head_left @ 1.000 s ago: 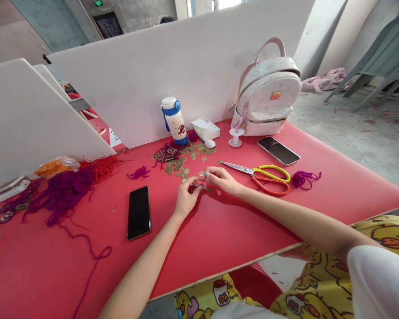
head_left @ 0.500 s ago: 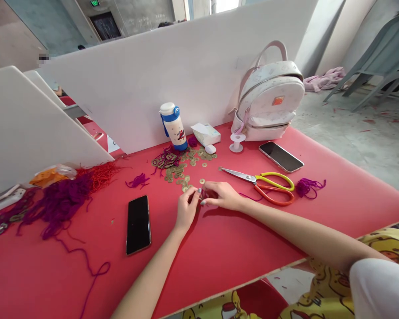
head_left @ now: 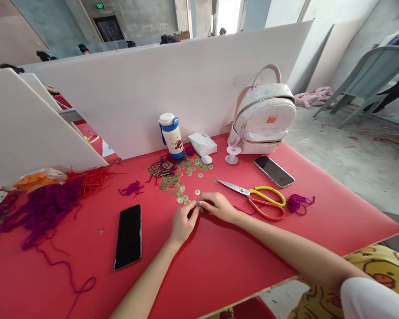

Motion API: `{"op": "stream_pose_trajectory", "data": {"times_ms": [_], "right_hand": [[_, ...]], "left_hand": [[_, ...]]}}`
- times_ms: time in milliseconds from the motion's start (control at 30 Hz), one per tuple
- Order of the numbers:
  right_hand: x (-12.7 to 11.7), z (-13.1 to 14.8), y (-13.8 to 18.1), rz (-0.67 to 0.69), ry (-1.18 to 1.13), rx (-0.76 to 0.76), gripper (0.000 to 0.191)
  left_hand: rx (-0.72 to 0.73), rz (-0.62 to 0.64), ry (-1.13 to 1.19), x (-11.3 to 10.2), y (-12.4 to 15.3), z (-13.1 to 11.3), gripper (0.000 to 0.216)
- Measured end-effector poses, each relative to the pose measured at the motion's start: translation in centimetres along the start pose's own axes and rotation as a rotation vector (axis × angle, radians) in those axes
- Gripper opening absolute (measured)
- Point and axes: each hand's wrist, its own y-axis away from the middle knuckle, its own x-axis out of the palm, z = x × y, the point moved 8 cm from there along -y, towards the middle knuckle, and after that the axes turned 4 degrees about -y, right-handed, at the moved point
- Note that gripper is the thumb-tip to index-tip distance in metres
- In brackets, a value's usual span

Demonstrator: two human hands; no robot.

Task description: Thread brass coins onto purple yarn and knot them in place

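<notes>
At the near edge, a white sleeve [head_left: 362, 299] & yellow cartoon-print fabric [head_left: 382, 270] are seen beside the red tabletop [head_left: 239, 266]. Both hands are held low over the tbl, fingertips brought together approx. mid-view. On the L hand [head_left: 183, 221], thumb & forefinger are drawn close at the tips; on the R hand [head_left: 218, 206], fingers are curled in, w/ tips set against the L ones. A small brownish piece [head_left: 204, 212], prob. a coin, is partly covered by the R fingers; whether it's gripped, or what's pinched btwn the tips, can't be told.

L of the L hand, a dark-screened phone [head_left: 128, 237] is laid flat. R of the R hand, scissors [head_left: 248, 192] w/ yellow & orange handles are laid, a purple yarn bundle [head_left: 297, 204] placed just beside the handles. Brass-coloured coins [head_left: 173, 180] are scattered just beyond the hands, some heaped w/ purple yarn. Far L, a purple yarn pile [head_left: 49, 208] is backed by red threads [head_left: 96, 181].

Behind the coins, a white-&-blue bottle [head_left: 173, 137] is stood upright; a small packet [head_left: 202, 144], white spool [head_left: 232, 156], 2nd phone [head_left: 274, 171] & pale backpack [head_left: 266, 117] are ranged to its R. Bottle & bag are backed by a white partition [head_left: 136, 93]. Beyond, a grey chair [head_left: 375, 75] is seen.
</notes>
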Motion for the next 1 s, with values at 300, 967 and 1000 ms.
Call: {"op": "stream_pose_trajectory", "data": {"times_ms": [300, 967, 1000], "right_hand": [[1.1, -0.5, -0.2, -0.036, -0.518, 0.075, 0.049], [-12.7, 1.1, 14.3, -0.308, 0.966, 0.136, 0.031], [-13.7, 0.3, 14.9, -0.327, 0.993, 0.190, 0.032]], "left_hand": [[0.086, 0.063, 0.173, 0.2, 0.0, -1.2, 0.032], [0.379, 0.059, -0.713, 0.2, 12.3, -2.0, 0.048], [0.382, 0.057, -0.735, 0.2, 12.3, -2.1, 0.048]]}}
